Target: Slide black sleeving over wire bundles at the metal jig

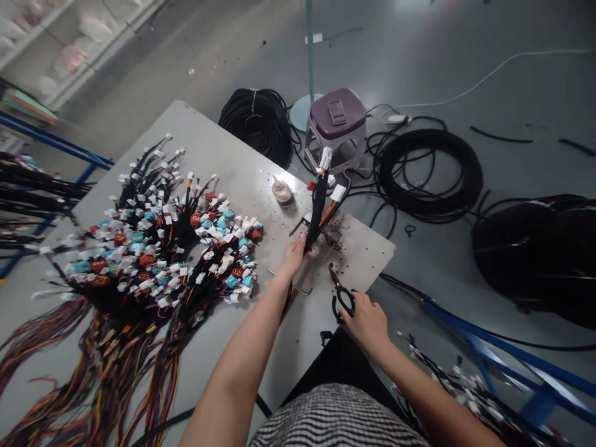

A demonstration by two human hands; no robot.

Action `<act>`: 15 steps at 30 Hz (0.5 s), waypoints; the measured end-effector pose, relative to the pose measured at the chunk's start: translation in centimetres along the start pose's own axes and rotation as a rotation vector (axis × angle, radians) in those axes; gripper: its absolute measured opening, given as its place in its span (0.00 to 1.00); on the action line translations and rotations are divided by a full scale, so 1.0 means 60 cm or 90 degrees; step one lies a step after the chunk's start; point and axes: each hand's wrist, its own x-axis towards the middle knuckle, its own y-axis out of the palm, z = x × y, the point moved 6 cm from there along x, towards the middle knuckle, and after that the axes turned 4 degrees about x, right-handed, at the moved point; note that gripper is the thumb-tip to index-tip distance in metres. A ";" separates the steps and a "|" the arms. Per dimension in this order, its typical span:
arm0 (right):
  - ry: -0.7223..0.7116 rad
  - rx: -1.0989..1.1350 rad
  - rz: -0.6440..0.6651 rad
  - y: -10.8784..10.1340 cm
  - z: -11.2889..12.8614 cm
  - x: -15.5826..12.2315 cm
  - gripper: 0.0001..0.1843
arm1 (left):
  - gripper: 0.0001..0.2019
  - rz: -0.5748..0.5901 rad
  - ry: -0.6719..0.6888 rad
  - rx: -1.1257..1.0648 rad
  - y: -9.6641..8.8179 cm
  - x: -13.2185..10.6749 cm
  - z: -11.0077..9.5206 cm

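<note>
We've got our left hand clamped on a black wire bundle, our right hand gripping scissors!

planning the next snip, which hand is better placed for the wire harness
Probably the right hand: it holds the black-handled snips, while the left hand grips the wire harness upright.

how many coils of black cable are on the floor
3: one coil beyond the far edge of the table, one coil right of the purple-topped stool, and one large dark bundle at far right; others may be out of view.
</note>
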 end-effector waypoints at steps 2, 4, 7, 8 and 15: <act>0.061 0.050 0.051 -0.008 -0.005 0.005 0.20 | 0.34 -0.007 -0.011 -0.016 -0.010 -0.014 0.015; 0.106 0.208 0.187 -0.003 -0.001 0.014 0.24 | 0.35 0.009 -0.034 -0.046 -0.017 -0.026 0.035; 0.115 0.597 0.452 0.006 0.042 0.026 0.35 | 0.35 0.058 -0.038 -0.122 -0.019 -0.032 0.052; 0.111 0.701 0.503 0.002 0.059 0.033 0.38 | 0.35 0.076 -0.030 -0.148 -0.018 -0.031 0.054; 0.101 0.803 0.517 -0.019 0.101 0.082 0.42 | 0.31 0.074 0.005 -0.211 -0.020 -0.021 0.061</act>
